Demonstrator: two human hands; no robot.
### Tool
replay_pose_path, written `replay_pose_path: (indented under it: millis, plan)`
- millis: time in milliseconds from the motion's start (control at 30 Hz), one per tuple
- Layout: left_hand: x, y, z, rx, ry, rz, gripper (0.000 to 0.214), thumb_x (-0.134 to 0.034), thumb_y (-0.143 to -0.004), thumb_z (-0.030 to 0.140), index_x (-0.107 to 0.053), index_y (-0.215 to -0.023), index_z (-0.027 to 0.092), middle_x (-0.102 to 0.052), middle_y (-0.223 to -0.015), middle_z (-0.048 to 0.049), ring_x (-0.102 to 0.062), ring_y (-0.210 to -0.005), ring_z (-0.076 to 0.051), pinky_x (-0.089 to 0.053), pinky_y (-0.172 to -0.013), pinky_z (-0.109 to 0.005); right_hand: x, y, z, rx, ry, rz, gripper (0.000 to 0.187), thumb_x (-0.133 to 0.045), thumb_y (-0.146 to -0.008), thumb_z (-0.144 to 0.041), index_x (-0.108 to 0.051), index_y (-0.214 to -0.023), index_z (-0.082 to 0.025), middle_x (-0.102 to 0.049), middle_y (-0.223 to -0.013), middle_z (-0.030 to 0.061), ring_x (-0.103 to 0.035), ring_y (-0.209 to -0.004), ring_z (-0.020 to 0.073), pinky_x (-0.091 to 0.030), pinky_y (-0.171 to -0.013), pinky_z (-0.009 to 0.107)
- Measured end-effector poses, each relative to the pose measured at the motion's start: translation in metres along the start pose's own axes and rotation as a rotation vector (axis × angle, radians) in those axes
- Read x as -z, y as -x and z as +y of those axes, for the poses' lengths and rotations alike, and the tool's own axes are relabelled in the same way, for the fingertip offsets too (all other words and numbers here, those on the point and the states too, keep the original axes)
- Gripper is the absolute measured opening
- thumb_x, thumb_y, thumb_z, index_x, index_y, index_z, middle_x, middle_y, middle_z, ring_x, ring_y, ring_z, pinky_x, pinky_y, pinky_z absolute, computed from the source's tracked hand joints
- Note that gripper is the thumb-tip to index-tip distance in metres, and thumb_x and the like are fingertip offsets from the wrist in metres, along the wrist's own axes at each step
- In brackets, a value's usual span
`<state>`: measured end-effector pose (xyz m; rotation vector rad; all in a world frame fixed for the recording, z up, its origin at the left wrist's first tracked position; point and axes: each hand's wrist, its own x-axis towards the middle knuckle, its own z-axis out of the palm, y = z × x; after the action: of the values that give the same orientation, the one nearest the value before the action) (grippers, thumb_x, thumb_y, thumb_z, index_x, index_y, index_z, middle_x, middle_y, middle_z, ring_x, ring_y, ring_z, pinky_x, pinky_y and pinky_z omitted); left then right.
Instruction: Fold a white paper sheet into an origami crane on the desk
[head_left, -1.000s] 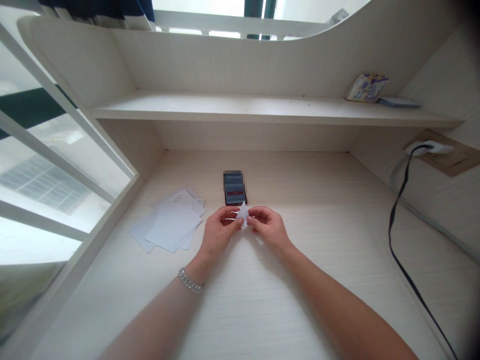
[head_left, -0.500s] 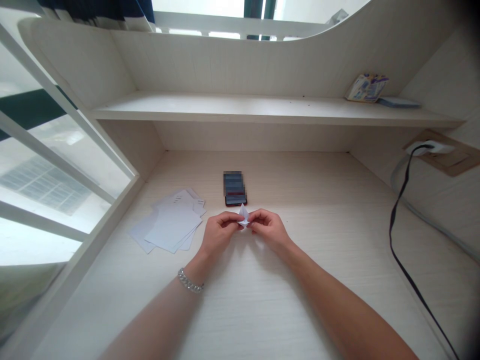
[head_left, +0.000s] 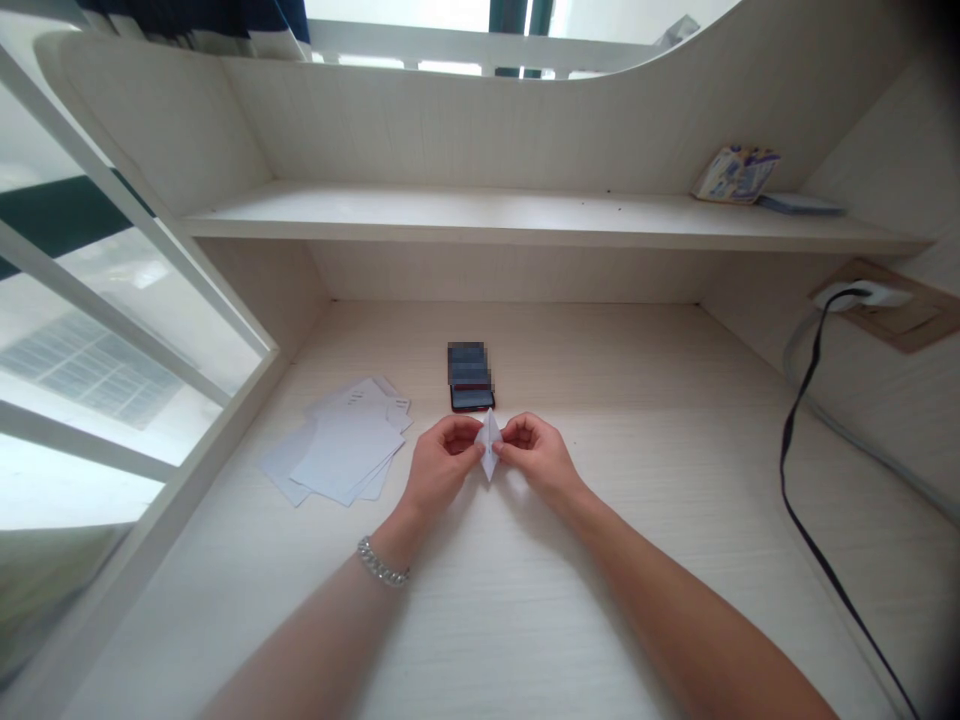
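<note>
A small white folded paper (head_left: 490, 440), now a narrow diamond with a centre crease, is held between both my hands over the desk. My left hand (head_left: 444, 455) pinches its left edge with thumb and forefinger; a silver chain bracelet (head_left: 381, 563) circles that wrist. On the other edge, my right hand (head_left: 541, 455) grips with thumb and fingers. Just beyond the paper's top point lies a phone (head_left: 472, 378) with a blurred screen. The paper's underside and some fingertips are hidden.
Several loose white paper sheets (head_left: 349, 445) lie overlapping left of my hands. A shelf (head_left: 480, 212) spans the back, with a colourful packet (head_left: 736, 174) at its right. A black cable (head_left: 787, 440) hangs from the wall socket (head_left: 900, 305) down the right side.
The folded paper has gone from a raised point with a spread lower part to a flatter, longer diamond. My thumbs have shifted onto its face; both hands stay nearly in place.
</note>
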<state>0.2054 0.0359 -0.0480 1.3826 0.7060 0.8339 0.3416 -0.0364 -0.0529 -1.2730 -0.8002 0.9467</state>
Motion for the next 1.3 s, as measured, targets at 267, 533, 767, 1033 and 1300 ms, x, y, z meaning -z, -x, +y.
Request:
replay_pose_path:
  millis: [267, 533, 767, 1033, 1300]
  plan:
    - [0.000, 0.001, 0.006, 0.079, 0.000, -0.043, 0.030, -0.071, -0.064, 0.028, -0.059, -0.089, 0.014, -0.067, -0.076, -0.0066, -0.064, -0.070, -0.017, -0.051, -0.065, -0.029, -0.001, 0.001, -0.002, 0.001, 0.015, 0.031, 0.031, -0.075, -0.058, -0.028, -0.052, -0.076, -0.019, -0.059, -0.069, -0.0001, -0.058, -0.064, 0.0152, -0.047, -0.061, 0.028]
    - [-0.004, 0.003, 0.009, 0.070, 0.035, 0.035, 0.037, -0.073, -0.063, 0.027, -0.055, -0.093, 0.014, -0.067, -0.070, -0.0047, -0.063, -0.063, -0.014, -0.049, -0.060, -0.025, -0.006, 0.006, -0.007, 0.032, 0.034, 0.009, 0.030, -0.070, -0.067, -0.031, -0.052, -0.086, -0.019, -0.059, -0.067, -0.0001, -0.057, -0.061, 0.0137, -0.045, -0.058, 0.026]
    - [-0.006, 0.003, 0.008, 0.096, 0.123, 0.091, 0.041, -0.073, -0.062, 0.027, -0.052, -0.095, 0.015, -0.067, -0.068, -0.0035, -0.063, -0.062, -0.014, -0.048, -0.060, -0.025, -0.013, 0.011, -0.010, 0.043, -0.004, 0.027, 0.036, -0.069, -0.069, -0.032, -0.049, -0.096, -0.020, -0.059, -0.070, -0.0008, -0.057, -0.062, 0.0128, -0.044, -0.058, 0.026]
    - [-0.004, 0.002, 0.009, 0.141, 0.193, 0.031, 0.041, -0.074, -0.061, 0.026, -0.057, -0.096, 0.014, -0.069, -0.075, -0.0056, -0.063, -0.064, -0.015, -0.049, -0.063, -0.027, -0.011, 0.010, -0.010, -0.019, 0.016, -0.099, 0.038, -0.069, -0.068, -0.033, -0.049, -0.096, -0.019, -0.056, -0.062, -0.0037, -0.056, -0.057, 0.0129, -0.042, -0.053, 0.025]
    - [-0.002, 0.000, 0.009, 0.154, 0.153, 0.115, 0.051, -0.077, -0.056, 0.032, -0.056, -0.100, 0.014, -0.069, -0.073, -0.0060, -0.063, -0.057, -0.016, -0.049, -0.056, -0.028, -0.014, 0.013, -0.013, -0.082, 0.009, -0.121, 0.042, -0.069, -0.067, -0.033, -0.048, -0.101, -0.020, -0.060, -0.063, -0.0028, -0.061, -0.060, 0.0153, -0.048, -0.060, 0.029]
